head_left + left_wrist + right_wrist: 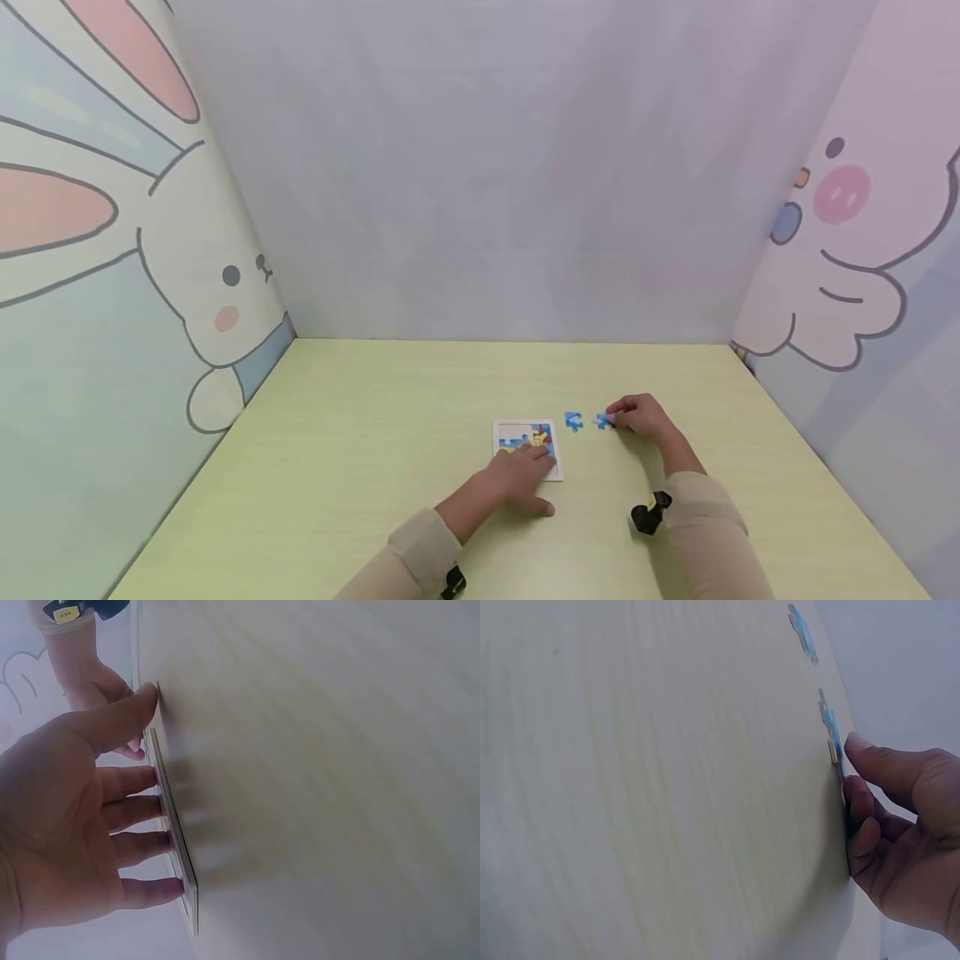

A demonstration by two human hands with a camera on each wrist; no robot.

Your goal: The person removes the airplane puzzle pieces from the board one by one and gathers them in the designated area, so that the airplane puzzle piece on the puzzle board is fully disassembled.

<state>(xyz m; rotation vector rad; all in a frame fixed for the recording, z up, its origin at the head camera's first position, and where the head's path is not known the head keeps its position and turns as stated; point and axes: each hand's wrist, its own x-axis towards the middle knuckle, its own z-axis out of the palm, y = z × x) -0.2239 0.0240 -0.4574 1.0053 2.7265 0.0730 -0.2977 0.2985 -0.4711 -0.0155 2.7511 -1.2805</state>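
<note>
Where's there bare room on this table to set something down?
Widest: the table between the puzzle frame, left arm and left wall. Another patch: between right arm and right wall. A strip also runs behind the loose pieces to the back wall. Crowded: the frame under the left hand, the pieces at the right hand.

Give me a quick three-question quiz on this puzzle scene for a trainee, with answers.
1. Which hand touches the frame?
2. True or false: the loose piece nearest the frame lies outside it.
3. The right hand is at: A) the frame; B) another loose piece; C) the wall.

Key: 1. The left hand. 2. True; it lies on the table, right of the frame. 3. B.
</note>
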